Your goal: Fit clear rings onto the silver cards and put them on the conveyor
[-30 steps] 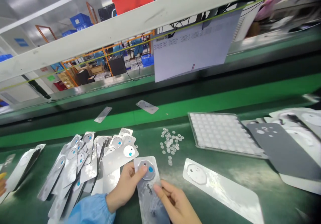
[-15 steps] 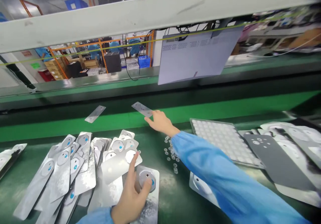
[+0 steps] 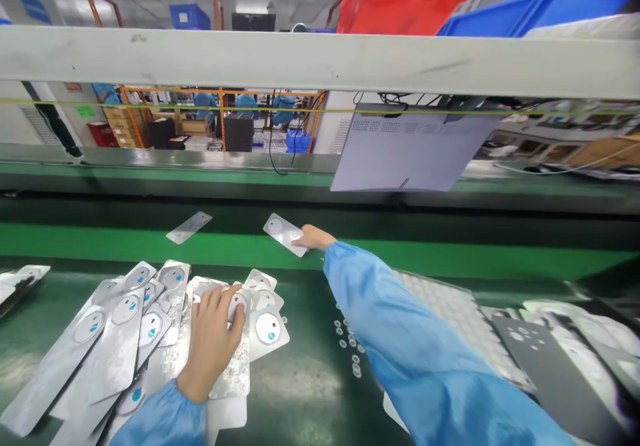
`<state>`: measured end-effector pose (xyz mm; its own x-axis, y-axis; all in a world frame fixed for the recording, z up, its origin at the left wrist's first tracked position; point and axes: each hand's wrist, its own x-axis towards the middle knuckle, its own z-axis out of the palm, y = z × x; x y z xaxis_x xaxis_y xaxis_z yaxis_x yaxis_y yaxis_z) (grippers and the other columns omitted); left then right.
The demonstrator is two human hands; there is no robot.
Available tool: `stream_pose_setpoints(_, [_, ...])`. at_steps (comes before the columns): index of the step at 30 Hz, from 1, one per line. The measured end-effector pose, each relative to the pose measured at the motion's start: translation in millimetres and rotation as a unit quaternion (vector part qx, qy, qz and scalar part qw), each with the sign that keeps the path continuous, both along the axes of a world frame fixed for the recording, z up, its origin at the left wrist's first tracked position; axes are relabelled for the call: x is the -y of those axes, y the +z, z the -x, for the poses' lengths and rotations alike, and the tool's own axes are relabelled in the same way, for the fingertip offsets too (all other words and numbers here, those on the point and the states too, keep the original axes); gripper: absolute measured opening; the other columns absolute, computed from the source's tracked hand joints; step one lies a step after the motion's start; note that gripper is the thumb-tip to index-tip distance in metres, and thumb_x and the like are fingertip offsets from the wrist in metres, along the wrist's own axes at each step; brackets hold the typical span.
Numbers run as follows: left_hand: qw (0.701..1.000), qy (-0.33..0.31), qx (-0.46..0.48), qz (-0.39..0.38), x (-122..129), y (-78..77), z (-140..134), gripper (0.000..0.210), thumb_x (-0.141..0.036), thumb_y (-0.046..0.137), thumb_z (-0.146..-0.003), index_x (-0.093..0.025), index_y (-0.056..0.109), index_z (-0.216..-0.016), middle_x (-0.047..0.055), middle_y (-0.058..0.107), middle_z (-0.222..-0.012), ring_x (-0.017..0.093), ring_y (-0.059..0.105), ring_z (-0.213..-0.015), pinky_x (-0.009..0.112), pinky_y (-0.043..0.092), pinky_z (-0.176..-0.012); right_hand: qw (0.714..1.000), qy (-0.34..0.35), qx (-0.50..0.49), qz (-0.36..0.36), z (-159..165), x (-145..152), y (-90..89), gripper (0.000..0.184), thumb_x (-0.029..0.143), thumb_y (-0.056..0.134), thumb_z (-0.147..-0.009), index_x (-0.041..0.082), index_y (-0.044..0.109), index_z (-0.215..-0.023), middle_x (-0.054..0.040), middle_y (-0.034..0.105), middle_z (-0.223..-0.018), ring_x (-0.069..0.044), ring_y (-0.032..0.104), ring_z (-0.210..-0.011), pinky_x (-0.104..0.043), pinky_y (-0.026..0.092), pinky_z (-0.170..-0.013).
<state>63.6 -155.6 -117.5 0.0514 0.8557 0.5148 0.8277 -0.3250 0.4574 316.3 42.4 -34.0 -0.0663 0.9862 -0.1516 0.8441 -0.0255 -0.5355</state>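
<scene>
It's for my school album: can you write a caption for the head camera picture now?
Left hand on piled plates, right hand holding another silvery plate by its end.

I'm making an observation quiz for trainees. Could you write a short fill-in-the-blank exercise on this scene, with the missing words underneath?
1. The right hand grips one end of a pale plate, and the sleeve on that arm is coloured ____.
2. Beyond the pile of plates that the left hand touches, a second plate lies to the ____ of the gripped one.
3. Above the long beam, the bin next to the large blue bin is coloured ____.

Missing words: blue; left; red.
</scene>
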Motion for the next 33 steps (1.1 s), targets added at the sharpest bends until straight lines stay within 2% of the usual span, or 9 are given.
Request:
stream_pose_setpoints(3, [0.999, 0.037, 0.006, -0.009, 1, -3.8, -5, 0.037, -0.024, 0.056, -0.097, -0.02, 0.065, -0.133, 0.018, 0.06, -0.145, 0.041, 0.052, -0.131, 0.062, 0.043, -0.102, 0.995, 0.047, -0.083, 0.01, -5, 44, 8.3, 0.022, 0.034, 0.062, -0.104, 0.013, 0.061, -0.1, -0.0037, 0.068, -0.082, -0.014, 0.062, -0.064, -0.024, 0.049, -0.058])
stream_pose_setpoints(6, [0.98, -0.023, 0.198, 0.018, 9, 1.7, -17, 0.056, -0.034, 0.063, -0.096, -0.021, 0.05, -0.149, 0.019, 0.049, -0.157, 0.039, 0.046, -0.142, 0.063, 0.036, -0.115, 0.981, 0.1, -0.163, 0.018, -7, 120, 5.1, 0.032, 0.049, 0.046, -0.109, 0.017, 0.051, -0.109, -0.0012, 0.066, -0.079, -0.013, 0.058, -0.06, -0.023, 0.045, -0.054])
stream_pose_setpoints(9, [0.857, -0.197, 0.461, 0.122, 27, 13.3, -32, 0.07, -0.047, 0.067, -0.096, -0.021, 0.04, -0.155, 0.019, 0.056, -0.15, 0.032, 0.062, -0.129, 0.051, 0.051, -0.107, 0.931, 0.161, -0.314, 0.091, -6, 205, -8.2, 0.043, 0.062, 0.049, -0.104, 0.02, 0.048, -0.11, 0.0001, 0.066, -0.078, -0.014, 0.058, -0.06, -0.025, 0.044, -0.054])
stream_pose_setpoints(11, [0.779, -0.26, 0.543, 0.173, 40, 21.4, -42, 0.062, -0.049, 0.07, -0.094, -0.017, 0.053, -0.144, 0.018, 0.068, -0.132, 0.029, 0.07, -0.113, 0.043, 0.058, -0.097, 0.907, 0.154, -0.362, 0.15, -4, 250, -18.6, 0.04, 0.061, 0.051, -0.105, 0.021, 0.048, -0.108, -0.0001, 0.066, -0.081, -0.015, 0.062, -0.068, -0.026, 0.045, -0.059])
stream_pose_setpoints(13, [0.769, -0.253, 0.551, 0.202, 50, 27.6, -49, 0.039, -0.046, 0.072, -0.093, -0.014, 0.069, -0.115, 0.012, 0.076, -0.105, 0.025, 0.072, -0.096, 0.035, 0.06, -0.085, 0.898, 0.139, -0.368, 0.195, -1, 280, -27.1, 0.035, 0.057, 0.049, -0.107, 0.022, 0.049, -0.109, 0.0001, 0.066, -0.083, -0.016, 0.063, -0.074, -0.027, 0.046, -0.065])
stream_pose_setpoints(16, [0.792, -0.218, 0.525, 0.223, 58, 31.4, -53, 0.027, -0.04, 0.07, -0.093, -0.014, 0.07, -0.086, 0.006, 0.072, -0.081, 0.02, 0.069, -0.078, 0.028, 0.058, -0.07, 0.89, 0.124, -0.377, 0.226, 1, 299, -34.1, 0.034, 0.055, 0.048, -0.109, 0.022, 0.05, -0.116, -0.0001, 0.065, -0.087, -0.016, 0.063, -0.077, -0.029, 0.047, -0.068])
stream_pose_setpoints(21, [0.801, -0.219, 0.512, 0.22, 59, 31.0, -52, 0.021, -0.034, 0.07, -0.092, -0.014, 0.07, -0.085, 0.004, 0.07, -0.079, 0.017, 0.065, -0.074, 0.027, 0.057, -0.067, 0.884, 0.105, -0.39, 0.238, 4, 305, -28.5, 0.035, 0.055, 0.049, -0.108, 0.022, 0.05, -0.118, -0.0004, 0.066, -0.085, -0.016, 0.063, -0.075, -0.029, 0.046, -0.067])
stream_pose_setpoints(27, [0.779, -0.232, 0.531, 0.24, 61, 34.7, -52, 0.018, -0.03, 0.07, -0.093, -0.014, 0.072, -0.088, 0.004, 0.073, -0.081, 0.015, 0.066, -0.073, 0.025, 0.056, -0.067, 0.858, 0.084, -0.427, 0.274, 10, 313, -12.7, 0.042, 0.059, 0.052, -0.106, 0.021, 0.049, -0.122, 0.0007, 0.064, -0.077, -0.016, 0.063, -0.069, -0.027, 0.044, -0.063])
stream_pose_setpoints(33, [0.779, -0.239, 0.527, 0.24, 62, 35.7, -48, 0.02, -0.033, 0.072, -0.093, -0.014, 0.072, -0.086, 0.003, 0.072, -0.08, 0.015, 0.065, -0.072, 0.024, 0.055, -0.067, 0.867, 0.08, -0.412, 0.268, 13, 321, -11.9, 0.041, 0.058, 0.05, -0.107, 0.021, 0.05, -0.123, -0.0015, 0.067, -0.082, -0.017, 0.064, -0.072, -0.028, 0.047, -0.067])
